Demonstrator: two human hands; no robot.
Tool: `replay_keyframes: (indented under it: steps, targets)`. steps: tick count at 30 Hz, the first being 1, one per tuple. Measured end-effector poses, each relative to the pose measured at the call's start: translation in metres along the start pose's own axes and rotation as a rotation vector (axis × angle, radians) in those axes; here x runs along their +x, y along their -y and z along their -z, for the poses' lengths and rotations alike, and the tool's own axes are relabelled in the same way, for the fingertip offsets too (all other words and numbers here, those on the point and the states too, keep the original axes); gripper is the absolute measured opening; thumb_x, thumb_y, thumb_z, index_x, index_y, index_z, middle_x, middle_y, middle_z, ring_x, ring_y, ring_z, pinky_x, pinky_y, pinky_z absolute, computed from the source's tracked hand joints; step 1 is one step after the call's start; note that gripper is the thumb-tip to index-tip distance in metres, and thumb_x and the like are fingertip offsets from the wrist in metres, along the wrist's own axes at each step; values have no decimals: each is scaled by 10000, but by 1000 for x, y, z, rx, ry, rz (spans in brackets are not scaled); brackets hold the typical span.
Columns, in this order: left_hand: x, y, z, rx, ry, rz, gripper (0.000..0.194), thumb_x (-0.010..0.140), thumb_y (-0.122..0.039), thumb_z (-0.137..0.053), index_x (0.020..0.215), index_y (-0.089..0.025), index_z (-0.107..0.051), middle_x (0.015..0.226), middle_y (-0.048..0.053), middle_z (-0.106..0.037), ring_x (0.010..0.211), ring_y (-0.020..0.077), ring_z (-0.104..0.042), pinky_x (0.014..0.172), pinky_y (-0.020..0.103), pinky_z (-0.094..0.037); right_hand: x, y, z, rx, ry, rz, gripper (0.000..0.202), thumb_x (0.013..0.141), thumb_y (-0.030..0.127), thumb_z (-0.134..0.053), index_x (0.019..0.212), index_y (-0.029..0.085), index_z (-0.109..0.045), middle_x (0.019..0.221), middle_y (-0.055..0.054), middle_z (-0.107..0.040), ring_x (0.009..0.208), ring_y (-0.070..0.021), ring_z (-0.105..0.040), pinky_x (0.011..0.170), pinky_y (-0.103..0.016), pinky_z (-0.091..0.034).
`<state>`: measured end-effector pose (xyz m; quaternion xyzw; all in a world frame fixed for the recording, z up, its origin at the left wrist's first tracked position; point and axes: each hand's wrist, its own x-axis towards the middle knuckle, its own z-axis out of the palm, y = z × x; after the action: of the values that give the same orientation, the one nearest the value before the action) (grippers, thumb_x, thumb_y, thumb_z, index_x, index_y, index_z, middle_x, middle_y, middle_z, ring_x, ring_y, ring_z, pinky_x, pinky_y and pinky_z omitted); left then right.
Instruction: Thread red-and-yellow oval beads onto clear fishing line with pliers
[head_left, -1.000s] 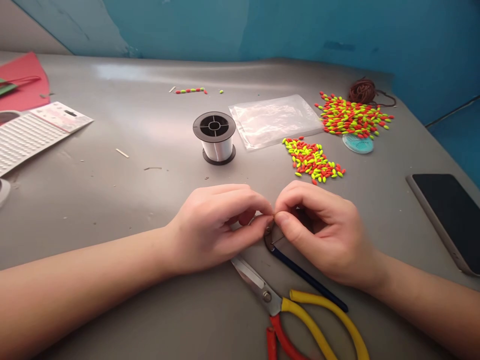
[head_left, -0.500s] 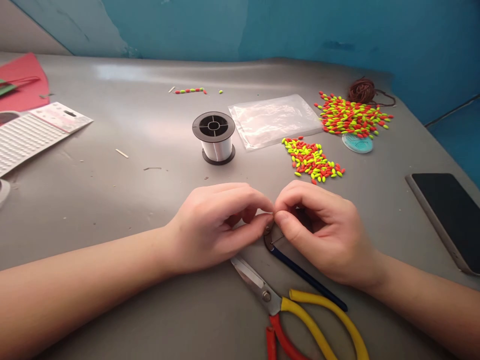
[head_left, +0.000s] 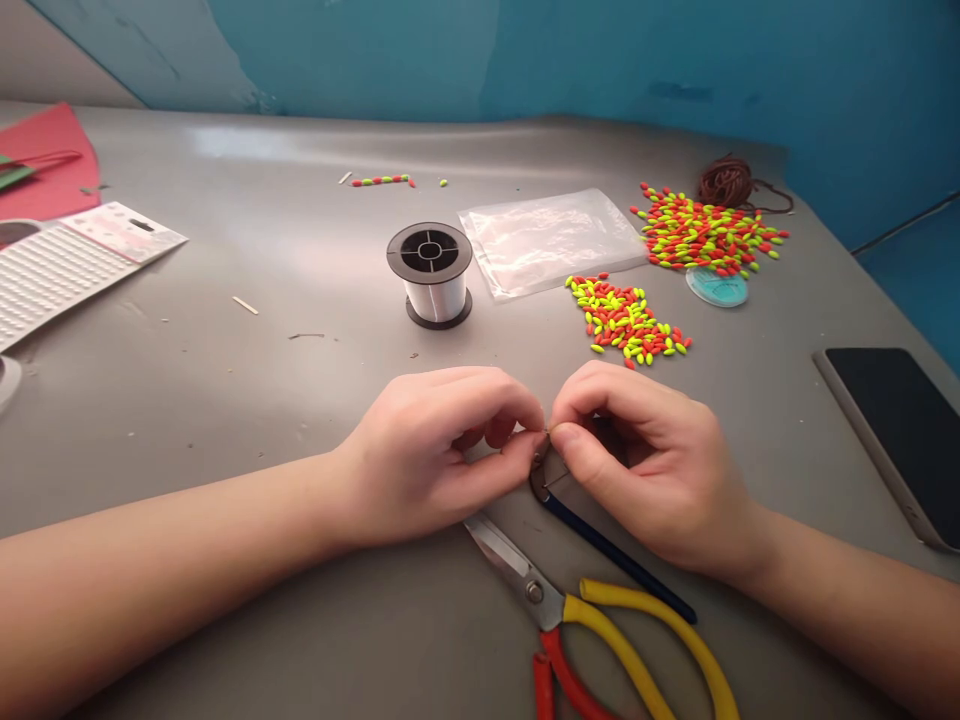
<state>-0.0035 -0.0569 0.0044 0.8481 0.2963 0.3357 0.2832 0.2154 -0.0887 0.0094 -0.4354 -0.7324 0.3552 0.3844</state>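
Observation:
My left hand point(head_left: 450, 450) and my right hand point(head_left: 652, 465) meet fingertip to fingertip above the grey table. Each pinches thumb against forefinger, and something tiny and thin shows between them, too small to name. Beneath my fingers lies a dark-blue-handled tool point(head_left: 615, 555), its metal head partly hidden. Scissors point(head_left: 532, 590) with yellow and red handles rest just in front, their tips by my left hand. Beyond my hands stands a spool of clear line point(head_left: 437, 300). A pile of red and yellow-green beads point(head_left: 630, 320) lies past my right hand.
A larger bead pile point(head_left: 701, 230) sits by a brown cord ball point(head_left: 726, 180) and a teal disc point(head_left: 718, 288). Nearby is a clear plastic bag point(head_left: 551, 240). A phone point(head_left: 896, 430) lies at right, a white card point(head_left: 75, 265) at left, a short bead row point(head_left: 381, 181) farther back.
My fingertips have parted very slightly, so a small gap with the thin thing shows between them. Otherwise the view has barely shifted.

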Motion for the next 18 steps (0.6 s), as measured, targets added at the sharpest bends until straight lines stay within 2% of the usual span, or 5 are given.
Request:
replay_keyframes:
  steps: [6, 18]
  targets:
    - [0, 0, 0, 16, -2, -19, 86, 933, -99, -661, 910, -176, -693, 683, -61, -568, 601, 62, -473, 569, 180, -421, 0, 1, 0, 16, 14, -2, 157, 949, 73, -642, 876, 211, -643, 833, 0, -648, 752, -142, -593, 674, -296, -477]
    - [1, -2, 0, 36, -21, -10, 104, 933, -105, -657, 895, -196, -691, 662, -58, -582, 581, 72, -460, 557, 192, -416, 0, 1, 1, 50, 8, -26, 147, 960, 94, -620, 870, 206, -652, 818, -5, -648, 751, -148, -589, 682, -302, -477]
